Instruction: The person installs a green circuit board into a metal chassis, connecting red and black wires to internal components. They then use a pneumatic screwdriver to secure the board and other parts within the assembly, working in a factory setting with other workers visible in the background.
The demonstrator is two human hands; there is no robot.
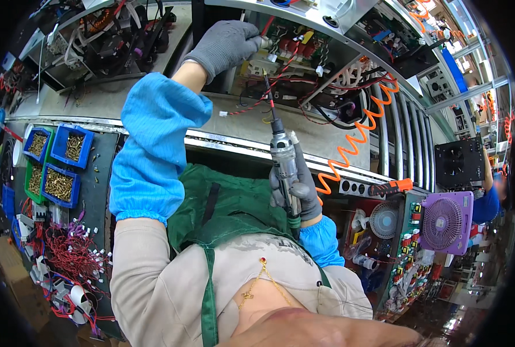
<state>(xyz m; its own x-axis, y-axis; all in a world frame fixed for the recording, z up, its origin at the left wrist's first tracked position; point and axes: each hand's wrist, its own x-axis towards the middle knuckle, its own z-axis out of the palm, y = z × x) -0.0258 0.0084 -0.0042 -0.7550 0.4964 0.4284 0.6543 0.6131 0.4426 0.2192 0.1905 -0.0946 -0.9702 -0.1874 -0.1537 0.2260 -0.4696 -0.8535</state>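
The right hand's (304,196) fingers wrapped a power screwdriver (284,153), its bit over the open chassis (339,53) on the desk (243,128); the left hand's (225,47) fingers curled there (pinching, I couldn't tell). Wiring seemed partly done: one white connector (223,114) lay unplugged.

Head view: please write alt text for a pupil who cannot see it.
The gloved right hand holds a power screwdriver while the gloved left hand reaches into an open metal case of electronics. Blue bins of brass-coloured screws sit at left, an orange coil at right.
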